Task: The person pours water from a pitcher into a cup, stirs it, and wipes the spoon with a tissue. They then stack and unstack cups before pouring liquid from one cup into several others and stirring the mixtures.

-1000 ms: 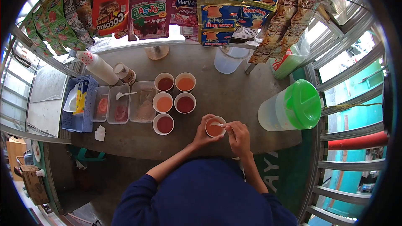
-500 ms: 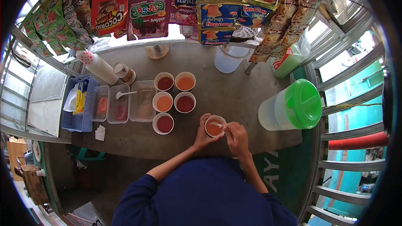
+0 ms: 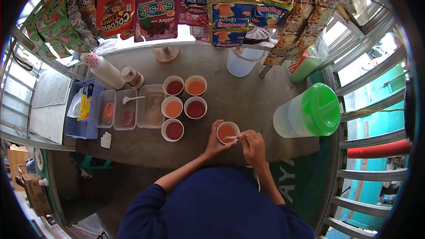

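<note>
My left hand is wrapped round a paper cup of orange drink near the table's front edge. Between the fingers of my right hand is a white plastic spoon, its bowl end dipping into the drink. To the left stand several filled paper cups, among them a cup of dark red drink, a cup of orange drink and a nearer red one. Beyond them are clear plastic tubs holding powder, and another white spoon lies across the tubs.
A jug with a green lid stands on the right. At left are a blue basket, stacked cups and a scrap of white paper. Drink sachets hang overhead; a clear bucket sits at the back.
My right hand has shifted slightly right and down, and the spoon now lies lower and flatter in the cup. My left hand and the cup have stayed in place.
</note>
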Tool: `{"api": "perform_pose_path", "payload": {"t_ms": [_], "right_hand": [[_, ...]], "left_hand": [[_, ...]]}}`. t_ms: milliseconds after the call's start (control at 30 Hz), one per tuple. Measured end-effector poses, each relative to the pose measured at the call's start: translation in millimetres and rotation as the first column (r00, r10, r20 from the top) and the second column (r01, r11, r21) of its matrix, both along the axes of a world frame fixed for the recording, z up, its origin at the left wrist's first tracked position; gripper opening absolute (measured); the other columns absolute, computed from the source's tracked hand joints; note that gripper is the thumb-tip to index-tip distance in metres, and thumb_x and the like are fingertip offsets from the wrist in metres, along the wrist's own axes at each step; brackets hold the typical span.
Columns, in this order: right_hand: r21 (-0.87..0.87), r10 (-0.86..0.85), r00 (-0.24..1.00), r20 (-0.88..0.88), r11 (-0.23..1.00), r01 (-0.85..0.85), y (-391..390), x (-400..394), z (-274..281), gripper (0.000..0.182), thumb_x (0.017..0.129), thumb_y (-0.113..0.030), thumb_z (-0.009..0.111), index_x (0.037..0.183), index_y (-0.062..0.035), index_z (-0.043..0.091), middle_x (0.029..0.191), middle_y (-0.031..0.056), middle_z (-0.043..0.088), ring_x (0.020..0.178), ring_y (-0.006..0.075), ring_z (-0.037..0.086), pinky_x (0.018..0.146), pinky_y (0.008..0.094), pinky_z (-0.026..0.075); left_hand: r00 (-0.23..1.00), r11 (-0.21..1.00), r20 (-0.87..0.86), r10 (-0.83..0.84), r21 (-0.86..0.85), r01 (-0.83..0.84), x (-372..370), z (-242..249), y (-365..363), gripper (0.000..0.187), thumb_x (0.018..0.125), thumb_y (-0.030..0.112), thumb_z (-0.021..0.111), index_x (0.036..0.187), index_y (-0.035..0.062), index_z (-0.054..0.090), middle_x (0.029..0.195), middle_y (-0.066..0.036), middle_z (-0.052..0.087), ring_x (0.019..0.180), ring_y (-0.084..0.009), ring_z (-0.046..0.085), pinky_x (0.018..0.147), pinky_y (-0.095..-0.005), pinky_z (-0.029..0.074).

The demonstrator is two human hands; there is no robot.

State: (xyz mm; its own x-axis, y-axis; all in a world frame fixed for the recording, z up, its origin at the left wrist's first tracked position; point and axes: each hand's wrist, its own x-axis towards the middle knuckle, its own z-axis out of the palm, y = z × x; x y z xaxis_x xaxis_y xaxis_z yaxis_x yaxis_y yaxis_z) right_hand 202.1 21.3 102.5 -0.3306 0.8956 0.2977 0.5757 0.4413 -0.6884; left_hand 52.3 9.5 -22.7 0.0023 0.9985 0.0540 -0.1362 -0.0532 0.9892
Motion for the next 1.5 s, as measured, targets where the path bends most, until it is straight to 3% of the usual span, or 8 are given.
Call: {"api": "perform_pose_path", "payload": {"t_ms": [233, 433, 733, 933, 1000, 1267, 1500], "right_hand": [[0.029, -0.002, 0.997, -0.074, 1.000, 0.004, 1.4, -7.7, -3.3, 0.015, 0.091, -0.015, 0.054, 0.084, -0.0050, 0.063, 0.082, 0.0080, 0.065, 0.075, 0.0256, 0.060, 0.068, 0.0350, 0.041], [-0.011, 0.000, 0.999, 0.034, 1.000, 0.001, -0.8, -4.4, -6.5, 0.016, 0.090, -0.016, 0.054, 0.084, -0.0052, 0.063, 0.080, 0.0088, 0.065, 0.074, 0.0275, 0.060, 0.067, 0.0359, 0.040], [-0.026, -0.047, 0.999, -0.017, 0.999, 0.047, 2.4, -1.3, 7.2, 0.015, 0.091, -0.015, 0.053, 0.084, -0.0060, 0.064, 0.077, 0.0078, 0.064, 0.070, 0.0254, 0.059, 0.066, 0.0342, 0.039], [-0.016, -0.036, 0.999, -0.024, 0.999, 0.035, 4.9, -5.9, 3.8, 0.013, 0.090, -0.014, 0.055, 0.087, -0.0051, 0.064, 0.083, 0.0082, 0.065, 0.076, 0.0264, 0.060, 0.067, 0.0370, 0.041], [0.000, -0.027, 1.000, 0.012, 1.000, 0.027, 4.1, -5.1, -5.0, 0.013, 0.089, -0.014, 0.055, 0.087, -0.0052, 0.064, 0.083, 0.0082, 0.065, 0.077, 0.0263, 0.061, 0.067, 0.0370, 0.041], [-0.019, -0.023, 0.997, 0.072, 1.000, 0.024, 1.4, -2.1, 1.6, 0.019, 0.091, -0.017, 0.053, 0.081, -0.0045, 0.063, 0.078, 0.0089, 0.065, 0.071, 0.0273, 0.060, 0.065, 0.0350, 0.040], [-0.011, -0.071, 0.997, -0.043, 0.997, 0.071, 5.0, -4.6, 14.7, 0.021, 0.093, -0.018, 0.051, 0.082, -0.0054, 0.064, 0.074, 0.0070, 0.064, 0.065, 0.0239, 0.058, 0.065, 0.0330, 0.039]], "left_hand": [[0.997, 0.998, -0.066, 0.031, 0.056, -0.028, -0.7, 2.3, 0.7, 0.094, 0.063, 0.032, 0.085, 0.131, 0.0037, 0.028, 0.120, -0.013, 0.047, 0.114, -0.0241, 0.051, 0.096, -0.0349, 0.042], [0.999, 1.000, -0.052, 0.010, 0.014, -0.009, -1.6, 3.7, 0.0, 0.093, 0.064, 0.032, 0.085, 0.131, 0.0036, 0.027, 0.119, -0.013, 0.048, 0.111, -0.0229, 0.053, 0.095, -0.0349, 0.043], [1.000, 1.000, -0.013, -0.004, 0.004, 0.004, -1.1, 7.4, -1.0, 0.093, 0.064, 0.030, 0.085, 0.131, 0.0037, 0.027, 0.119, -0.013, 0.048, 0.112, -0.0222, 0.053, 0.094, -0.0342, 0.044], [0.999, 0.999, -0.047, 0.003, 0.050, -0.001, -2.1, 5.6, 0.9, 0.092, 0.064, 0.031, 0.085, 0.131, 0.0039, 0.028, 0.118, -0.013, 0.049, 0.111, -0.0231, 0.053, 0.095, -0.0349, 0.043], [0.990, 0.997, -0.142, 0.023, 0.072, -0.013, -2.9, 9.8, 0.8, 0.092, 0.064, 0.031, 0.085, 0.130, 0.0039, 0.028, 0.117, -0.012, 0.050, 0.111, -0.0232, 0.053, 0.095, -0.0351, 0.043], [1.000, 1.000, -0.031, -0.005, 0.015, 0.005, -1.0, 6.5, 0.3, 0.091, 0.064, 0.030, 0.085, 0.130, 0.0038, 0.028, 0.116, -0.013, 0.051, 0.109, -0.0225, 0.055, 0.094, -0.0345, 0.044], [1.000, 1.000, -0.016, -0.002, 0.009, 0.002, -1.1, 3.4, -0.1, 0.093, 0.063, 0.031, 0.086, 0.130, 0.0035, 0.028, 0.117, -0.013, 0.050, 0.111, -0.0229, 0.053, 0.095, -0.0348, 0.043]]}}
